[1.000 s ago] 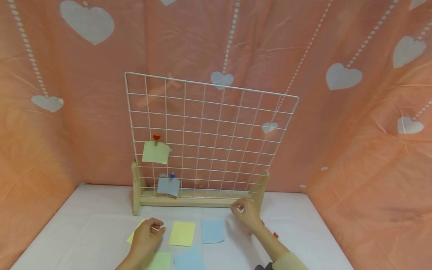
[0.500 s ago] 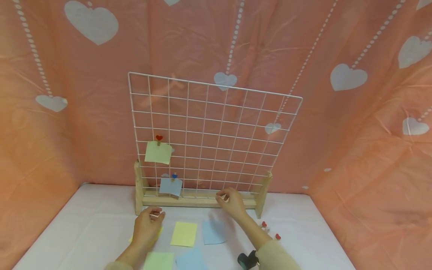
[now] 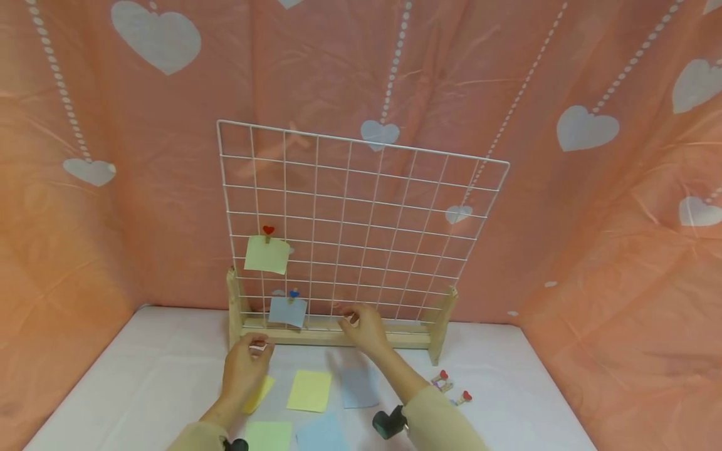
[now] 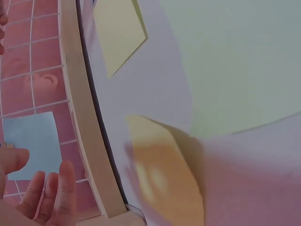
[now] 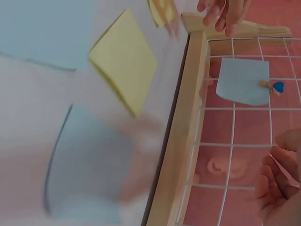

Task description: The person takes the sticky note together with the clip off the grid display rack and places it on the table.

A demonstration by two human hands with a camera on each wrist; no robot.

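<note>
On the wire grid (image 3: pixel 361 219) hangs a blue sticky note (image 3: pixel 287 311), held by a small wooden clip with a blue heart (image 5: pixel 273 87). Higher up, a red-heart clip (image 3: pixel 268 231) holds a light green note (image 3: pixel 267 255). My left hand (image 3: pixel 244 371) hovers just below the blue note, thumb apart from its fingers, with nothing seen between them; the left wrist view shows its fingers (image 4: pixel 66 193) in front of that note. To the right of the note, my right hand (image 3: pixel 365 330) is raised before the lower grid, fingers loosely bent and nothing visible in them.
Yellow notes (image 3: pixel 309 391), blue notes (image 3: pixel 360 388) and a green note (image 3: pixel 268 436) lie on the white table (image 3: pixel 152 369). Red-heart clips (image 3: pixel 464 398) lie at the right. A wooden stand (image 3: pixel 444 326) supports the grid; a patterned pink curtain (image 3: pixel 361 62) surrounds it.
My right hand has moved left and up, from the stand's right end toward the blue note. My left hand has risen toward the stand, uncovering more of the yellow note beneath it.
</note>
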